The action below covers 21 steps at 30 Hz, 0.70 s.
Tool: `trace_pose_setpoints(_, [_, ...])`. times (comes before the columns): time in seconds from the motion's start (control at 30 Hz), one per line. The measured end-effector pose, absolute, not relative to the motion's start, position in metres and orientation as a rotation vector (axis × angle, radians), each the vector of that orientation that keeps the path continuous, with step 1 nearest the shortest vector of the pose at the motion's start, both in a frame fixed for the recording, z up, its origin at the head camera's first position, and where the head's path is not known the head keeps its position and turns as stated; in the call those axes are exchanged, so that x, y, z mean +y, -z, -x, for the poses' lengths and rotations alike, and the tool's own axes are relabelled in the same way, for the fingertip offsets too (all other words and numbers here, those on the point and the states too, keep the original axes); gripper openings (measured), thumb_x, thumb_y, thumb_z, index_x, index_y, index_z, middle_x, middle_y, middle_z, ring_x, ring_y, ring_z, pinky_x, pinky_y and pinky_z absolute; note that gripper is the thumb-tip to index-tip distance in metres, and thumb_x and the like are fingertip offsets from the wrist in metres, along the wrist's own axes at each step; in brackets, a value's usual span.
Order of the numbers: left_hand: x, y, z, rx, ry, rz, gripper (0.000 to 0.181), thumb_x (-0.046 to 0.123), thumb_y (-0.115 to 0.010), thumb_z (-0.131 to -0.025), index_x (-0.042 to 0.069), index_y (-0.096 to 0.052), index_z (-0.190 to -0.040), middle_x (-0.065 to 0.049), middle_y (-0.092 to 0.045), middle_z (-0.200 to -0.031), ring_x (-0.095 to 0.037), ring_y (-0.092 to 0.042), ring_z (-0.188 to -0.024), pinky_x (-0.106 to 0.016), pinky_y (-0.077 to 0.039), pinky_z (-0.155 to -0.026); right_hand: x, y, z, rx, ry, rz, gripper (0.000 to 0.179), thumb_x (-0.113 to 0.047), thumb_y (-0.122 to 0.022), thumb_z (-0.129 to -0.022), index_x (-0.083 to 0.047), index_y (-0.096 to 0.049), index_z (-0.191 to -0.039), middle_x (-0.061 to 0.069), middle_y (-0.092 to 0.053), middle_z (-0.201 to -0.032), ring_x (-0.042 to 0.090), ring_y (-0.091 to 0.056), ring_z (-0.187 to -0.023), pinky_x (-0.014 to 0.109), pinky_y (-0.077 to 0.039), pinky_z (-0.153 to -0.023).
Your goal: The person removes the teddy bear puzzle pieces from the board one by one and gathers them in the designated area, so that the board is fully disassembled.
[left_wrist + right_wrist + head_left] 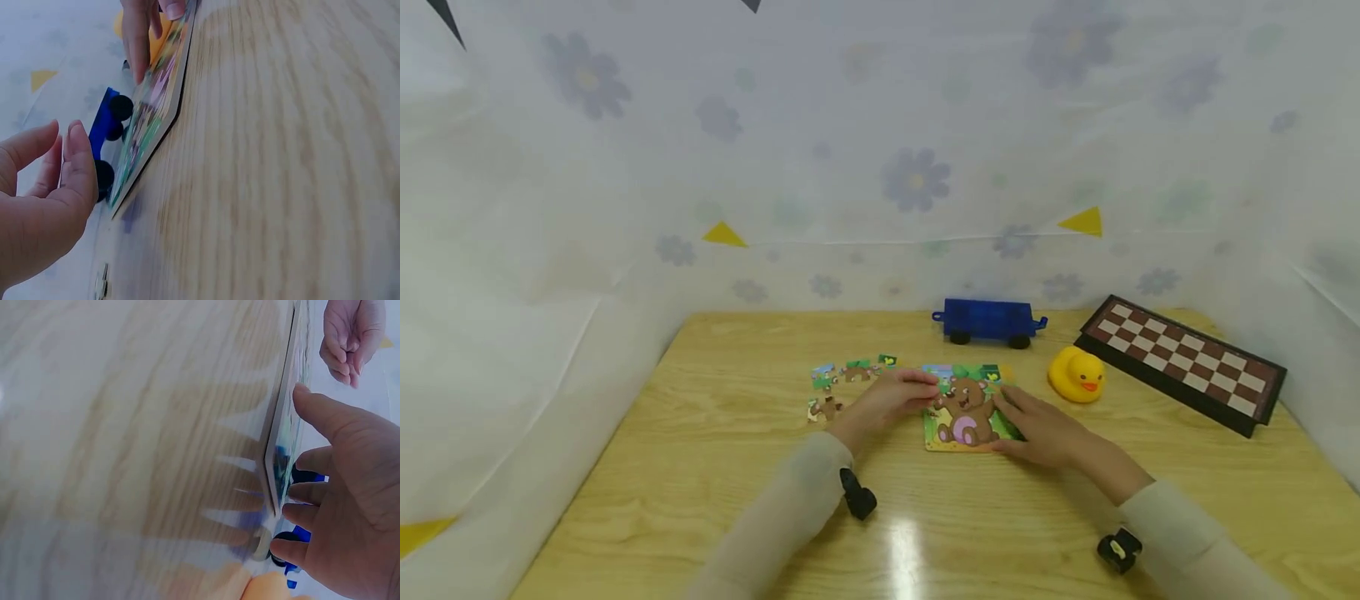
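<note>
A bear jigsaw puzzle in a flat board (pixel 964 423) lies on the table between the two hands. Over its left edge hovers my left hand (pixel 891 396), fingers loosely bent; the left wrist view shows a gap between thumb and fingers with nothing in it. My right hand (pixel 1037 427) is at the board's right side, fingers spread and fairly straight, covering part of that edge. In the left wrist view the right hand's fingertips (pixel 176 10) appear to rest on the board. Several loose puzzle pieces (pixel 826 409) lie to the left, partly behind the left forearm.
A blue toy wagon (pixel 987 320) stands behind the puzzle. To the right are a yellow rubber duck (pixel 1077 375) and a folded checkerboard case (pixel 1180 362). A flower-printed white sheet (pixel 850 150) hangs around the back and sides of the wooden table (pixel 700 467).
</note>
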<state>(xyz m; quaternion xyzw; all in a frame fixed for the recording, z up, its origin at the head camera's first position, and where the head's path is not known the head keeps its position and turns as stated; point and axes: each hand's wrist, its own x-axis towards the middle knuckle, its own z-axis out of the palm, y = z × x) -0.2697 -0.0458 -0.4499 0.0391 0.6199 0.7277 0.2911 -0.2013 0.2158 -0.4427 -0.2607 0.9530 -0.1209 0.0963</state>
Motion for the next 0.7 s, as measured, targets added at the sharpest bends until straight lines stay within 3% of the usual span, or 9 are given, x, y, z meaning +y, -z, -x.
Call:
trace_pose_setpoints(0.2, [-0.022,0.456,0.269,1.703,-1.917,-0.14,0.027,-0.005,-0.058,-0.09,-0.012,-0.058,-0.116,-0.016,-0.064,-0.105,-0.019,-0.065,-0.089,-0.032,-0.053,-0.085,0.224,0.447,0.2,2.82,0.374,0.749,0.072,-0.045,-0.054,-0.094,0.0,-0.033,-0.145,0.031,-0.025,-0.148,0.049,-0.031,-0.131,0.06,-0.03,-0.103])
trace_pose_setpoints(0.47, [-0.015,0.466,0.267,1.865,-1.796,-0.169,0.026,-0.001,-0.062,-0.089,-0.005,-0.063,-0.114,-0.009,-0.064,-0.101,-0.013,-0.062,-0.083,-0.028,-0.053,-0.082,0.221,0.447,0.199,2.796,0.392,0.744,0.067,-0.042,-0.054,-0.095,-0.003,-0.034,-0.146,0.032,-0.023,-0.148,0.05,-0.029,-0.131,0.06,-0.031,-0.102])
trace_pose_setpoints(0.7, [-0.012,0.466,0.267,1.967,-1.723,-0.219,0.026,0.0,-0.062,-0.089,-0.004,-0.063,-0.115,-0.01,-0.065,-0.104,-0.011,-0.06,-0.083,-0.023,-0.051,-0.072,0.221,0.447,0.202,2.795,0.378,0.729,0.068,-0.046,-0.051,-0.095,-0.005,-0.035,-0.146,0.03,-0.02,-0.15,0.049,-0.027,-0.133,0.06,-0.031,-0.103])
